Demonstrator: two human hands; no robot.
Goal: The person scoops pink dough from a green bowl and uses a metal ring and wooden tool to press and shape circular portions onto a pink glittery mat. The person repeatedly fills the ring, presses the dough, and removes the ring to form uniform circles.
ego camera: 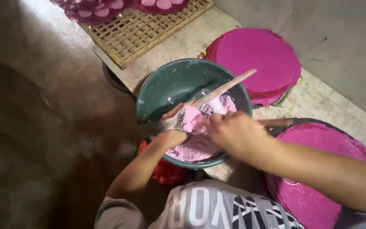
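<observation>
A green plastic basin holds pale pink dough. My left hand is at the basin's near rim and grips a metal knife or scraper smeared with dough. Reaching across from the right, my right hand has its fingers on a lump of pink dough on the blade. A long wooden stick leans across the basin, over its far right rim.
Two stacks of round magenta sheets: stack lies behind the basin, stack sits to the right. A woven bamboo tray with pink discs stands at the back. A red bag lies under the basin. Concrete floor spreads left.
</observation>
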